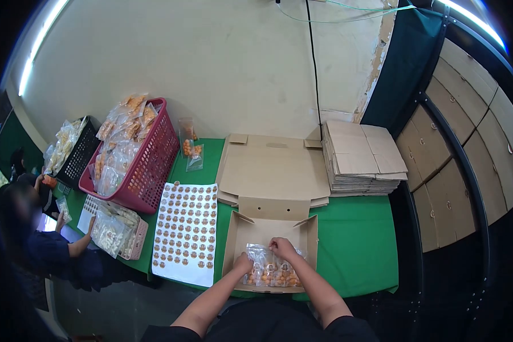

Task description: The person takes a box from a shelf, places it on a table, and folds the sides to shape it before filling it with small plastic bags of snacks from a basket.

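I work under bright, even light, tube lights (474,18) glaring at both upper corners, my view bowed and black-edged.

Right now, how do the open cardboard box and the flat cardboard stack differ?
Shape: the open cardboard box has raised walls; the flat cardboard stack is piled, folded pieces. Contents: the box holds clear pouches; none show on the stack. Place: the box sits at the near edge; the stack farther back, right. Shared: brown cardboard, on green tablecloth.
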The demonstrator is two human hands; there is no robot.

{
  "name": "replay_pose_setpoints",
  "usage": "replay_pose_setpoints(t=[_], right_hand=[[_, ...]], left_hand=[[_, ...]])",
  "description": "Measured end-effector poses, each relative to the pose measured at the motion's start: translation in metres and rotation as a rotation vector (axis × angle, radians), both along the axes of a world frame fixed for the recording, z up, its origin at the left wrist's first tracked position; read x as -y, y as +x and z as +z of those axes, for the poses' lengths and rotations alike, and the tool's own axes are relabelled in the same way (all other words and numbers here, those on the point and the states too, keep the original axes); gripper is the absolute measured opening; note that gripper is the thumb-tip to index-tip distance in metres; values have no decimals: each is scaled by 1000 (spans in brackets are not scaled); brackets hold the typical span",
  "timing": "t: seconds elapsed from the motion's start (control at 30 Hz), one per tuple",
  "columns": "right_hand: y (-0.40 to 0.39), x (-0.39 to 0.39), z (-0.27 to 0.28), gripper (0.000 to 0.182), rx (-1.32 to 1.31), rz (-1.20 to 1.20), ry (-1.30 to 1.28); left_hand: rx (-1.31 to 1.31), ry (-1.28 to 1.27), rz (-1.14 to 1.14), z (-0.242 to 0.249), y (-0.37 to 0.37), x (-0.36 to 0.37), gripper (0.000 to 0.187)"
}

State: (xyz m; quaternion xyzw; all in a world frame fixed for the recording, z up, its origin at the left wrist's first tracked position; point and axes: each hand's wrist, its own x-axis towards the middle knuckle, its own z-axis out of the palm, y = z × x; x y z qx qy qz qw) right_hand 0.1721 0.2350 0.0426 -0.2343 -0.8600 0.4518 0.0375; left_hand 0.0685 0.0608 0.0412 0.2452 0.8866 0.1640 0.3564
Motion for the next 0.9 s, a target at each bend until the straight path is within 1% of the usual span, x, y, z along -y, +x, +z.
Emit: replay_pose_setpoints(t=[0.1, 0.17, 0.27, 0.37, 0.4, 0.47, 0.57, 0.7, 0.77, 0.9], right_hand=[[-1, 2, 3, 12, 13, -6, -2], [0, 2, 3, 12, 22, -16, -5], [3, 2, 3, 13, 26, -11, 22], [3, -4, 2, 15, 30, -9, -54], [5, -8, 3, 16, 31, -6, -68], [7, -13, 4, 17, 35, -3, -83], [10, -14, 3, 17, 73, 27, -56], [11, -12, 0, 17, 68, 11, -53], [9, -15, -3, 17, 70, 10, -41], [12, -16, -1, 17, 60, 3, -77]], left_hand=[[16, 2, 5, 6, 0, -1, 39], [22, 17, -38, 2, -1, -1, 39], [52, -12, -54, 9, -1, -1, 40], [13, -58, -38, 21, 0, 2, 38], [12, -61, -41, 15, -3, 4, 38], [-11, -46, -158, 1, -6, 8, 37], [-2, -50, -180, 12, -5, 5, 35], [48, -22, -172, 12, -9, 8, 35], [25, 7, -93, 13, -8, 10, 34], [70, 26, -96, 0, -15, 20, 34]])
